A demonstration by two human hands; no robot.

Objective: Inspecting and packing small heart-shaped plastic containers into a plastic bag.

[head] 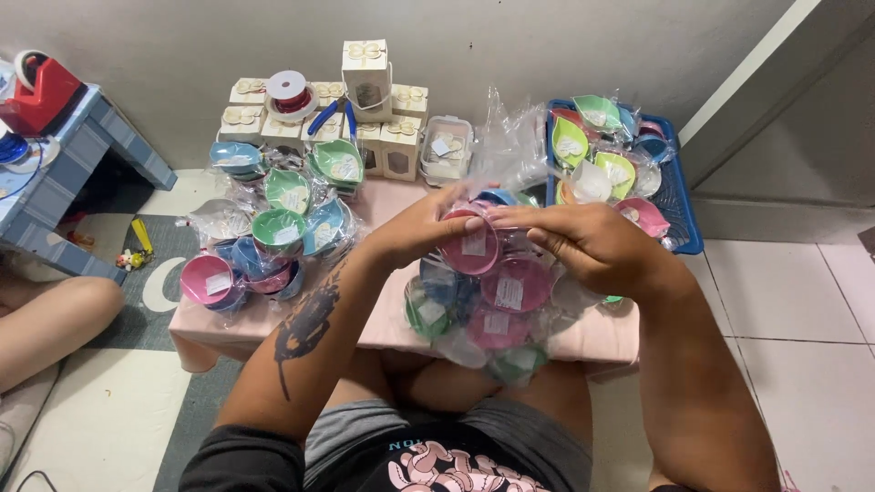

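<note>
Tiled floor, grey wall, and a low pink table (602, 339) loaded with wrapped favour bowls. My left hand (421, 228) and right hand (597, 244) are close together over the near edge, both clamped on the top of a clear plastic bag of round pink, blue and green bowls (488, 301). Looks like I'm gathering the neck shut; tying it off would need one hand pinching while the other wraps. The bag hangs upright, long axis vertical, mouth up. More bowls sit in a blue tray (684, 214) at the far right corner.

Bare pink tabletop (394, 196) strip open between wrapped bowl pile (273, 232) at left and blue tray (679, 205) at right; gift boxes (369, 109) block back.
</note>
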